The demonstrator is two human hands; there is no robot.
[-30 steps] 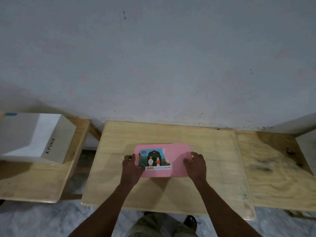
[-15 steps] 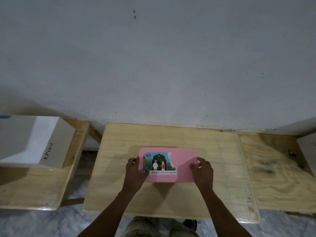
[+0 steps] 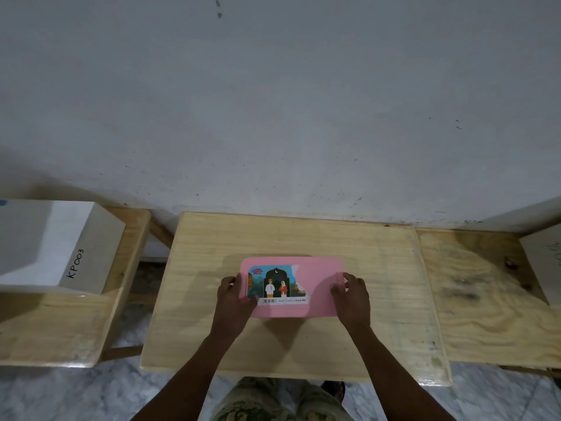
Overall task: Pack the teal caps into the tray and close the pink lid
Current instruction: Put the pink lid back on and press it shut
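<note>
A pink lid (image 3: 315, 284) with a colourful sticker on its left half lies flat on top of the tray, in the middle of the wooden table (image 3: 303, 238). The tray and any teal caps are hidden beneath it. My left hand (image 3: 235, 299) grips the lid's left edge, thumb on top near the sticker. My right hand (image 3: 352, 296) grips the right edge, its fingers curled over the rim.
A white box (image 3: 60, 247) marked KP003 stands on a lower wooden table at the left. Another wooden surface (image 3: 485, 299) adjoins on the right, with a white box (image 3: 543, 256) at its far edge. A grey wall rises behind. Marble floor lies below.
Both hands stay on the lid's two ends and have shifted slightly along its edges. The lid remains flat on the tray. The camera has tilted a little.
</note>
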